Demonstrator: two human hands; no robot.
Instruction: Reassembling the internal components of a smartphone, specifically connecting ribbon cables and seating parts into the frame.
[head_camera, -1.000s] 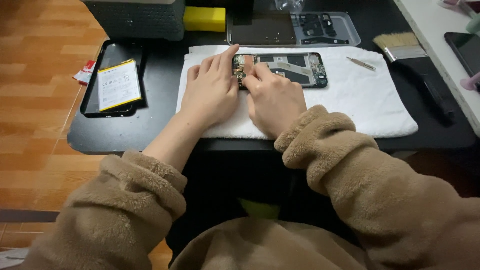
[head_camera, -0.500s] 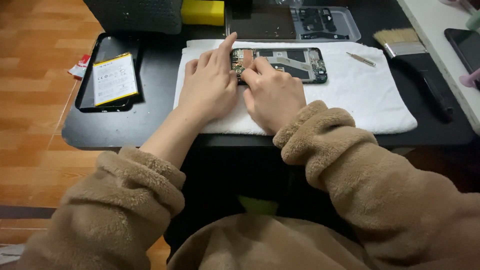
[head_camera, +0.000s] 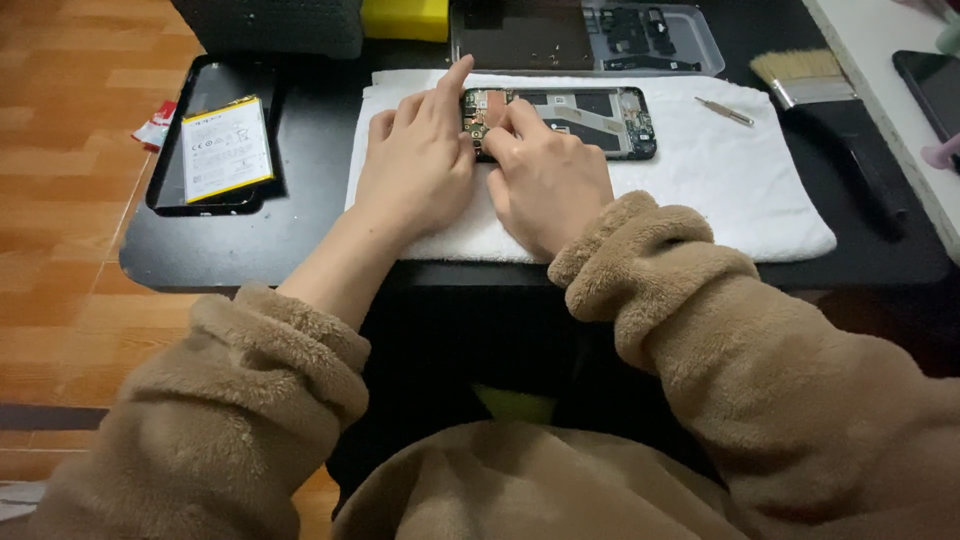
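Observation:
An opened black phone (head_camera: 580, 120) with its back off lies on a white towel (head_camera: 720, 190), its inner boards showing. My left hand (head_camera: 415, 165) rests on the towel at the phone's left end, index finger raised, thumb against the phone's edge. My right hand (head_camera: 545, 180) sits beside it, fingertips pressed on the phone's left part near a copper-coloured piece. Whether a small part is pinched between the fingers is hidden.
A phone back cover with a white-and-yellow battery (head_camera: 225, 148) lies left on the black table (head_camera: 300, 240). A clear tray of parts (head_camera: 640, 30), a yellow block (head_camera: 405, 18), a paintbrush (head_camera: 820, 90) and a small metal tool (head_camera: 727, 111) lie around.
The view has shifted slightly downward; both hands stay at the phone's left end with only small finger movements.

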